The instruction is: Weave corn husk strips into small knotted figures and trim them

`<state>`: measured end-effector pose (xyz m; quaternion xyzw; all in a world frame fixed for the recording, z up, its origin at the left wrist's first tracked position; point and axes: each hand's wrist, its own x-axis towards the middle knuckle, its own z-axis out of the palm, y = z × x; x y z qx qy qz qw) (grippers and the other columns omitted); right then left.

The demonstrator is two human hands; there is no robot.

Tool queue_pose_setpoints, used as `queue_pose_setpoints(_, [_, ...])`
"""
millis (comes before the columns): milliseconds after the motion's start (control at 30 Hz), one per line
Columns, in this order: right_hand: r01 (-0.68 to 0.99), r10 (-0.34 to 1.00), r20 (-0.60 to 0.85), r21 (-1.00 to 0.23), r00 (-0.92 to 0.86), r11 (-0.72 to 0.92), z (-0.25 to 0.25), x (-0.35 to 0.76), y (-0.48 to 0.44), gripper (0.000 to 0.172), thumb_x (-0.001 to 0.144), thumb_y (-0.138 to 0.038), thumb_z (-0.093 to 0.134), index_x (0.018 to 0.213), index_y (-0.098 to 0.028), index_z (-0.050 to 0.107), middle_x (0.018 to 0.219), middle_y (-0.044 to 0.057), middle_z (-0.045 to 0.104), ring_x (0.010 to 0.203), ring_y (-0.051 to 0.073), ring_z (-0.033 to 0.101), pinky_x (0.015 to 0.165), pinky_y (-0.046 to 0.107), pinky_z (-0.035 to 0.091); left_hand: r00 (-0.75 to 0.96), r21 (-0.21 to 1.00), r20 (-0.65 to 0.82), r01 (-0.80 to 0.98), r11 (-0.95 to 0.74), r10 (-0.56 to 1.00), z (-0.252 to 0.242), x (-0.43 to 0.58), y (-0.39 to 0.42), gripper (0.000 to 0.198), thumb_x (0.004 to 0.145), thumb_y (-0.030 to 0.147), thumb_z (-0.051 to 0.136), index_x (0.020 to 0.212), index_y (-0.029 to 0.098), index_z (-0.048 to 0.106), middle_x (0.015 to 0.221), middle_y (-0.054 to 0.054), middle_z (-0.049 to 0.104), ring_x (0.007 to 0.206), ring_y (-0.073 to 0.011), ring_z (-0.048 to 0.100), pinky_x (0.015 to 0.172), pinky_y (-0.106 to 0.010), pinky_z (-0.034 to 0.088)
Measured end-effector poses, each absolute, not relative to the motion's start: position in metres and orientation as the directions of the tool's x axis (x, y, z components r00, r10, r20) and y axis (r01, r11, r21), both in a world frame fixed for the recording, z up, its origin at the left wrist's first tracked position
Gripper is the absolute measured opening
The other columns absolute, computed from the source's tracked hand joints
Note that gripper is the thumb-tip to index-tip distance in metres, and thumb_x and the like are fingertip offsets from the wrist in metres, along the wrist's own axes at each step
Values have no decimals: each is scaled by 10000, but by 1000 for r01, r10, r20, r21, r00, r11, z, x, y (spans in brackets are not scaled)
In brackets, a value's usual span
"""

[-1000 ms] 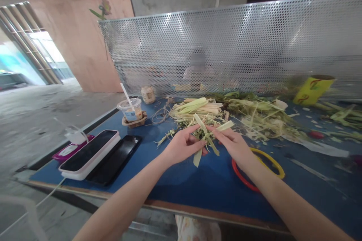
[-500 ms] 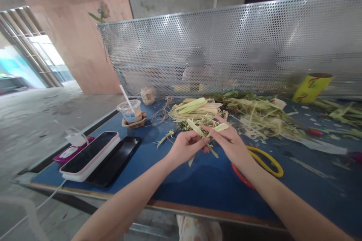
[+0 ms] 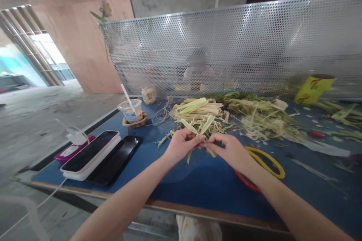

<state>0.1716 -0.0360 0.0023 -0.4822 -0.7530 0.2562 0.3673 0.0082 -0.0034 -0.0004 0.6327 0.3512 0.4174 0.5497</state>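
My left fingers (image 3: 195, 142) and right fingers (image 3: 216, 138) pinch crossed husk strips (image 3: 207, 124) in front of the husk bundle (image 3: 198, 106); seemingly light, pliable and easily torn, they are best held where they cross.

A table (image 3: 195, 190) is backed by a metal screen (image 3: 226, 41) (full of holes); a pinkish wall (image 3: 76, 37) is flanked by a bright opening (image 3: 50, 49).

Daylight glares through the window (image 3: 48, 49), highlights streak the perforated screen (image 3: 234, 45), and edges look stretched
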Motion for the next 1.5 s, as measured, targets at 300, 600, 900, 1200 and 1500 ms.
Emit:
queue_pose_setpoints(300, [551,878,354,-685,-321,477,9,179,-36,207,781,-294,509,598,-200,531,578,-27,546,569,119,487,583,231,347,369,990,138,-92,-111,919,1,13,-8,311,664,403,636,590,108,567,485,4,580,417,-47,458,435,-167,362])
queue_pose_setpoints(600, [798,737,636,-309,-231,517,-2,180,-34,103,801,-228,491,835,-221,588,820,39,639,768,186,552,742,340,341,392,975,29,-213,59,920,-2,15,-4,339,664,434,632,673,96,643,578,-52,649,515,-100,557,515,-199,410])
queue_pose_setpoints(900, [690,325,702,324,-634,647,-5,174,-48,259,824,-129,473,941,-303,625,1012,16,620,909,182,472,771,344,287,483,926,-35,-315,210,875,-2,11,-4,250,616,299,709,747,90,668,678,-55,667,591,-103,584,572,-197,431])
queue_pose_setpoints(1200, [553,703,694,-528,-155,644,-7,179,-30,169,791,-248,526,841,-283,684,991,33,648,926,201,582,826,367,426,307,985,145,-139,-106,941,-1,11,-2,321,527,302,753,771,110,672,632,-27,658,591,-124,576,569,-234,452])
queue_pose_setpoints(1500, [312,946,322,-901,18,301,-5,172,-32,113,718,-309,592,755,-218,650,697,22,687,645,203,646,605,313,498,222,981,169,-136,-141,960,-5,12,-1,263,495,210,763,726,110,685,682,-31,686,632,-138,599,683,-278,490])
